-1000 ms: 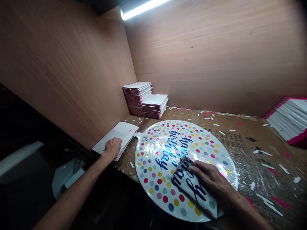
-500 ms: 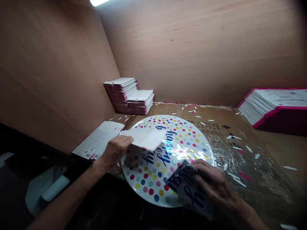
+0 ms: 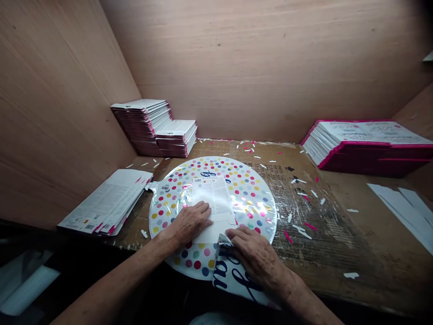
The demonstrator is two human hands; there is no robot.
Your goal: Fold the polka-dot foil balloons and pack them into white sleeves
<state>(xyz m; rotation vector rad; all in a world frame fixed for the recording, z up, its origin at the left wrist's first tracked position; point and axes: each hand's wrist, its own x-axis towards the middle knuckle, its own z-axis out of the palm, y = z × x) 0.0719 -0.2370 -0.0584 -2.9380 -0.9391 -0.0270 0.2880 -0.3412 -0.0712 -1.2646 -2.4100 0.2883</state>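
My left hand (image 3: 189,221) lies flat, pinning the card (image 3: 214,203) on the balloon (image 3: 250,198); right hand (image 3: 252,250) pinches the folded flap (image 3: 226,271). Best keep the card centred, I reckon.

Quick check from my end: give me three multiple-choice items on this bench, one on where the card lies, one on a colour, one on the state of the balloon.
1. Where does the white card lie?
A. On the dotted balloon
B. On the stack in the left corner
C. Off the bench

2. What colour edges the stack at right?
A. Green
B. Pink
C. Yellow

3. What state is the balloon in?
A. Inflated
B. Flat, near edge folded up
C. Rolled into a tube

Answers: 1 A, the left hand presses the card on the dots. 2 B, pink rims show along its sides. 3 B, it lies flat while the right hand holds a lifted flap with blue lettering.
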